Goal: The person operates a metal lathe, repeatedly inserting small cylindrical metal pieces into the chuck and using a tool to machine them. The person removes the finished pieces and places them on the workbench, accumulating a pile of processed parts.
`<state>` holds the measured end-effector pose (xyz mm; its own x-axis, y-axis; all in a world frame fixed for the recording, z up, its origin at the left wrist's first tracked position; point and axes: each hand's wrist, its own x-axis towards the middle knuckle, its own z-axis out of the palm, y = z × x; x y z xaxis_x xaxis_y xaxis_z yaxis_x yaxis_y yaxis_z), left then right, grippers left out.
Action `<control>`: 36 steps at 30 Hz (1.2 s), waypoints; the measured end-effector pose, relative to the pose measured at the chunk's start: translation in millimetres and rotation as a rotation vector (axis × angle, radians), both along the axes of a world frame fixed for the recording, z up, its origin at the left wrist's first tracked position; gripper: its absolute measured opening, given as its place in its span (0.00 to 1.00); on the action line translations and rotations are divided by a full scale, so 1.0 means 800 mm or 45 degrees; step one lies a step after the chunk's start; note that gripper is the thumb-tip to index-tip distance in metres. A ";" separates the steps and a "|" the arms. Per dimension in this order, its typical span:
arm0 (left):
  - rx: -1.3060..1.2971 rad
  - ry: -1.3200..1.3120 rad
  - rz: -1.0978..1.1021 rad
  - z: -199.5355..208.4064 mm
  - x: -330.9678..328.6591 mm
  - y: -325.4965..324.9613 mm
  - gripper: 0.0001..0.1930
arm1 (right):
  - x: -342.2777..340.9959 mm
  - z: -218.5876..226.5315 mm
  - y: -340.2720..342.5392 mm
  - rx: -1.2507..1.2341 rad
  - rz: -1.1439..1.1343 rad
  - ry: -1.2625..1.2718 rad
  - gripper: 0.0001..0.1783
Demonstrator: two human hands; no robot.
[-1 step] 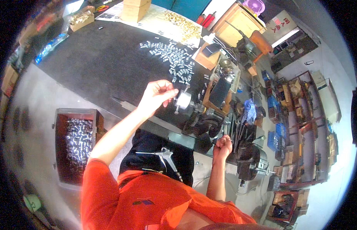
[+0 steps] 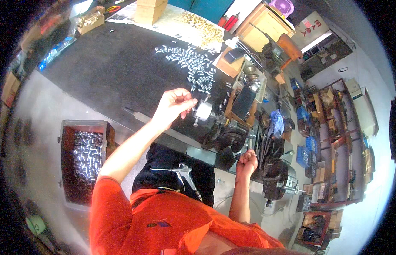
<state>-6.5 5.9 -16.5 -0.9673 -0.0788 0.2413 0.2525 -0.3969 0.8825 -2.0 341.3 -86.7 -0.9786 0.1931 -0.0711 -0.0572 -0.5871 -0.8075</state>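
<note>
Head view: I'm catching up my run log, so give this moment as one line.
left hand: beside silver cylinder, contact unclear | right hand: curled, hold unclear | metal pieces: scattered on bench

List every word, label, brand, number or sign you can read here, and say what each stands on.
Grey signboard: large red characters, which I won't copy out.
Orange shirt: small chest emblem; any lettering is too small to read.
Cardboard box: faint print, too small to read.
Pale green object at lower left: dark marking, too blurred to read.
</note>
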 end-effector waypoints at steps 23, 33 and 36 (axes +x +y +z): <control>-0.105 -0.041 -0.200 0.009 0.009 -0.014 0.05 | 0.016 0.049 -0.005 0.010 0.083 0.045 0.05; -0.266 -0.084 -0.428 0.024 -0.004 -0.030 0.05 | -0.032 0.130 -0.022 0.132 0.052 0.152 0.09; -0.233 -0.083 -0.390 0.026 -0.001 -0.026 0.03 | -0.070 0.123 -0.012 -0.050 0.202 0.260 0.09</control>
<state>-7.1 -15.3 4.2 -0.9532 0.2555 0.1614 0.0871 -0.2791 0.9563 -58.2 331.6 11.4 -0.9913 0.0368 0.1264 -0.1210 -0.6324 -0.7651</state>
